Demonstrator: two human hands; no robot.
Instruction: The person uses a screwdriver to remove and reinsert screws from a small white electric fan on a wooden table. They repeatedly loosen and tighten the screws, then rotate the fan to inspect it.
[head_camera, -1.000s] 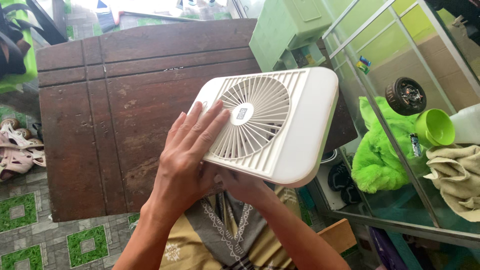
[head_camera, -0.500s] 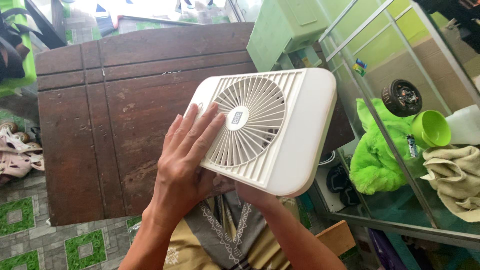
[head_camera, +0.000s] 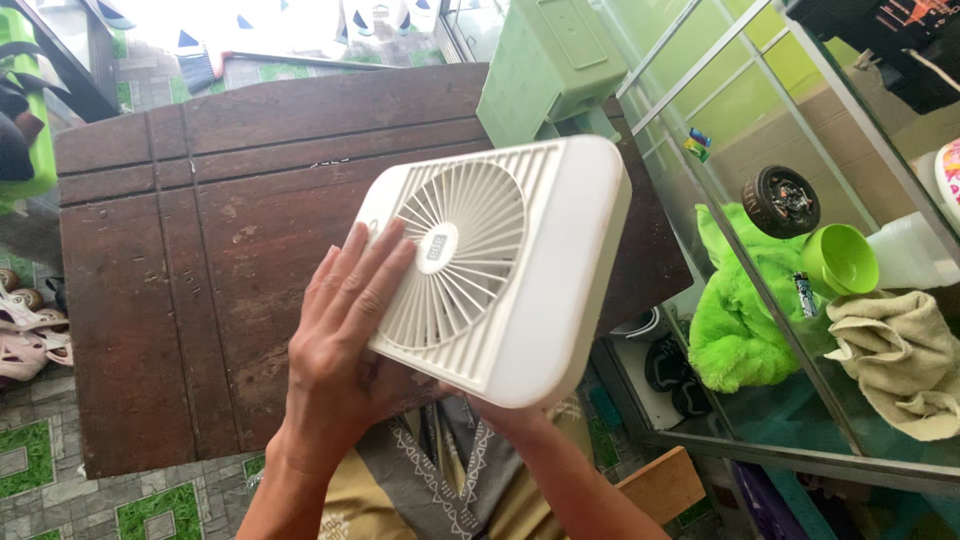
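A white box fan (head_camera: 530, 270) with a round slatted grille is held tilted above a dark brown wooden table (head_camera: 200, 230). My left hand (head_camera: 345, 330) lies flat against the grille's lower left side, fingers spread over the slats. My right hand (head_camera: 500, 410) supports the fan from underneath at its near edge; only part of it and the forearm show, the fingers hidden behind the fan's body.
A glass cabinet (head_camera: 800, 130) stands to the right, holding a bright green plush cloth (head_camera: 740, 310), a green cup (head_camera: 840, 260), a beige towel (head_camera: 890, 360) and a dark round object (head_camera: 780, 200). A pale green plastic drawer unit (head_camera: 540, 60) is behind the fan. Sandals (head_camera: 25, 330) lie at left.
The fan has tilted and shifted slightly, showing more of its thick side edge. My left hand has slid a little further over the grille.
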